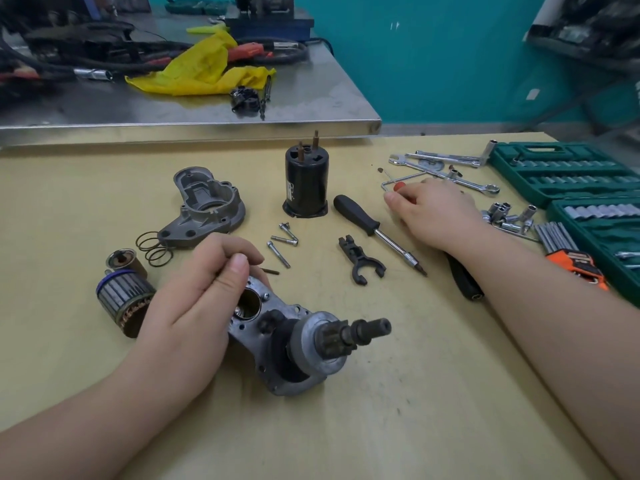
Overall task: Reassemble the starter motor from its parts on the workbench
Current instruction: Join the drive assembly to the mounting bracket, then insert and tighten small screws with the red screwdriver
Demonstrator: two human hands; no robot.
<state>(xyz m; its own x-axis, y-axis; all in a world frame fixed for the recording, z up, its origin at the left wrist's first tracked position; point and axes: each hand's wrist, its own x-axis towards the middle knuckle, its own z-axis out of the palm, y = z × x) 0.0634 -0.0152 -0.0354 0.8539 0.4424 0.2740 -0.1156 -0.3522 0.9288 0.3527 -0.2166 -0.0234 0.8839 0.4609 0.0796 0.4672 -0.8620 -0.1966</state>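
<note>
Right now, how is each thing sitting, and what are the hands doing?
Left hand: fingers curled, resting on the gear housing.
Right hand: touching the red-tipped tool.
Black can: upright.
Screwdriver: lying flat.
Socket case: open.

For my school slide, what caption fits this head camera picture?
Left hand steadies grey metal starter housing; right hand reaches toward red-tipped tool.
</note>
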